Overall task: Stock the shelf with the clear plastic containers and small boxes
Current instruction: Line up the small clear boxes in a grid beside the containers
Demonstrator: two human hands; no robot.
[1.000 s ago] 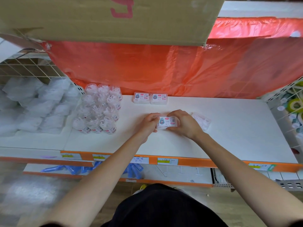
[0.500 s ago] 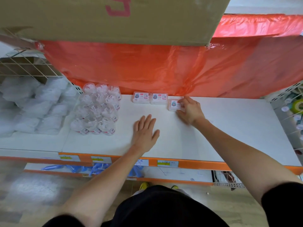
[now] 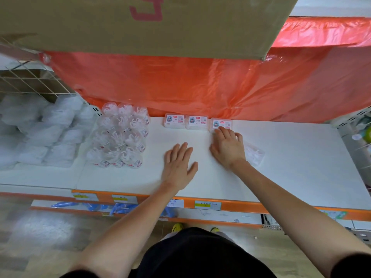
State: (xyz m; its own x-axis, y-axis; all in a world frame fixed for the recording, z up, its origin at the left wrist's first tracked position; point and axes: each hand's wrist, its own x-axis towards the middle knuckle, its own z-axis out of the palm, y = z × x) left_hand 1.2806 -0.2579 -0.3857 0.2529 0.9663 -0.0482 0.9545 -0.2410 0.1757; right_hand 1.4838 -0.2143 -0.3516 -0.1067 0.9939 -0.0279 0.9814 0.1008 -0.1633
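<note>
Plastic, stiff and clear, the small box (image 3: 220,123) touched by the outstretched right hand (image 3: 227,146) looks light (pinch its short sides); left hand (image 3: 178,165) lies flat, empty.

White shelf (image 3: 281,167): matt, smooth. On shelf: clear plastic containers (image 3: 120,137), glossy; small boxes (image 3: 196,123), clear plastic, paper labels. Above shelf: orange plastic sheet (image 3: 200,87), glossy, wrinkled; cardboard box (image 3: 100,27), matt.

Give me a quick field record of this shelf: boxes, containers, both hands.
Shelf: white flat shelf board
Boxes: row of three small labelled plastic boxes along the back
Containers: cluster of clear round plastic containers, left of the boxes, apart
Left hand: flat on the board, holding nothing
Right hand: fingertips touching the rightmost box
Loose: clear plastic wrapper right of the right hand
</note>
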